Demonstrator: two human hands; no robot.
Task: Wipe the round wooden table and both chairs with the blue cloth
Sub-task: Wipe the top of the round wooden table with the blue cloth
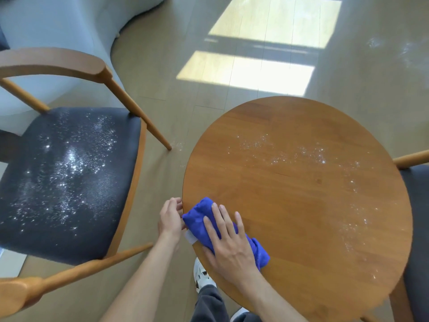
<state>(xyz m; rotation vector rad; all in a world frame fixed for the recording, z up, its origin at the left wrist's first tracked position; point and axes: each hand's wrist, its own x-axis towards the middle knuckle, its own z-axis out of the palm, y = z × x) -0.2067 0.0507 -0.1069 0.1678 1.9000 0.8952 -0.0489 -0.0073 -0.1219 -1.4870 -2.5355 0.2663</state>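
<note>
I see the bunched bright blue cloth [206, 220] lying on the near-left rim of the round brown wooden bench [301, 205]; my right hand [228, 244] lies flat on top of it, its fingers [222, 219] straight and slightly spread, pointing up and to the left, so the cloth sits under the palm and fingers and shows beyond the fingertips and again by the wrist; part of the cloth hangs just over the bench edge. My left hand [170, 219] sits at the bench rim just beside the cloth, its fingers curled loosely at the edge; whether they touch the cloth I cannot tell. White specks [301, 154] are scattered over the far and right parts of the bench top, well apart from the cloth. To the left stands a wooden chair with a dark grey padded seat [69, 177], its seat thickly dusted with the same white specks; at the right edge a second dark-seated wooden chair [415, 205] shows only in part. A white shoe [202, 275] shows on the pale floor [162, 66] beneath the bench rim.
</note>
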